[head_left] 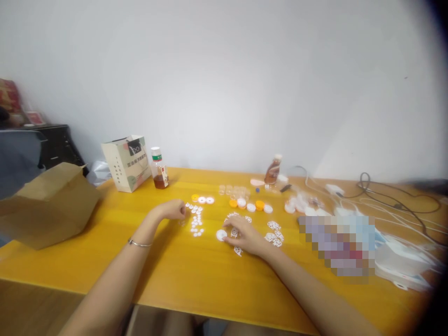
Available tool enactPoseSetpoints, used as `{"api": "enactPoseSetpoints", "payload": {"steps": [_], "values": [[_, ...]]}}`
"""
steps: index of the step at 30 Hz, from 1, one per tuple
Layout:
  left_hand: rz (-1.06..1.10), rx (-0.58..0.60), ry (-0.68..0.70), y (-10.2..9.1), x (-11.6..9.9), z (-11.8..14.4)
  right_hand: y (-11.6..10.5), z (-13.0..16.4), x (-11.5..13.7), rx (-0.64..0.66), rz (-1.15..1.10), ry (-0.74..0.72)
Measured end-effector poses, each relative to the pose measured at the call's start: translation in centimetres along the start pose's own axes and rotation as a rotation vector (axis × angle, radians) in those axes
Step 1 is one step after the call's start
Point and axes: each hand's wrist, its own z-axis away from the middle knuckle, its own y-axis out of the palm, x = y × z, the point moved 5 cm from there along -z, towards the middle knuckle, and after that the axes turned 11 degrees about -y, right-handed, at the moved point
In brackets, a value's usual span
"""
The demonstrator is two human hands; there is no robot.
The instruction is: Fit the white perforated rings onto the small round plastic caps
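Observation:
My right hand (247,235) reaches over the middle of the table, thumb and fingers gripping the edge of a round white disc (220,235). Thin white cut-out pieces (238,251) lie around and under that hand. My left hand (172,210) is closed with its fingers curled down; whatever they hold, if anything, is hidden. Just beside it, small white round parts (196,218) lie in rough rows, and a few tiny clear bits (181,223) sit below the fingers. More white cut-out pieces (274,233) form a group right of my right hand.
White and orange round caps (251,207) line up behind the hands, with clear cups (236,191) beyond. A paper bag (128,163), a bottle (160,170) and a brown bag (49,205) stand left. A brown bottle (273,171), cables (395,205) and plastic-wrapped things are right.

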Motion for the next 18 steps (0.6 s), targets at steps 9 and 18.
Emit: {"api": "enactPoseSetpoints", "payload": {"steps": [9,18], "values": [[0.350,-0.026,0.445,3.0,-8.5,1.6,1.4,0.1,-0.3,0.039,-0.049,0.059],[0.280,-0.066,0.556,5.5,-10.7,2.1,1.6,0.1,-0.6,-0.056,-0.247,0.085]]}}
